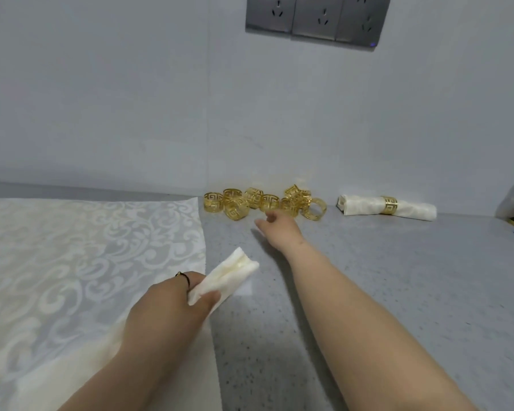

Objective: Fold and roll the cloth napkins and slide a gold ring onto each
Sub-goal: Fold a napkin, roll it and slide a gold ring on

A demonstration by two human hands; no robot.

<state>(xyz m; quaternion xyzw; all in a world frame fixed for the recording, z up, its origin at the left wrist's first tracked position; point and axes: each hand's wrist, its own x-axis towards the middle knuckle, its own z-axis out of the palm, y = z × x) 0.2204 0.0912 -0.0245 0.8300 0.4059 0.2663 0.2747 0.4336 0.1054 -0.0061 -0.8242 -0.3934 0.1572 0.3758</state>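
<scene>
Napkin (pixel 223 280) gripped in left hand (pixel 166 304) as right hand (pixel 276 225) stretches to the rings (pixel 264 201).

The left hand curls round the lower end of the rolled napkin, thumb on top. It holds the napkin slanted over the grey counter (pixel 383 292), free end pointing away, just beside the edge of a flat patterned cloth (pixel 72 247). The right arm reaches straight forward, palm down, fingers loose and spread, grasping nothing. Its fingertips are at the near edge of the rings heaped by the wall (pixel 131 99); blur hides whether they touch. Right of the heap lies a finished roll (pixel 359 204), banded in gold at its middle. Sockets (pixel 318 19) sit on the wall above.
</scene>
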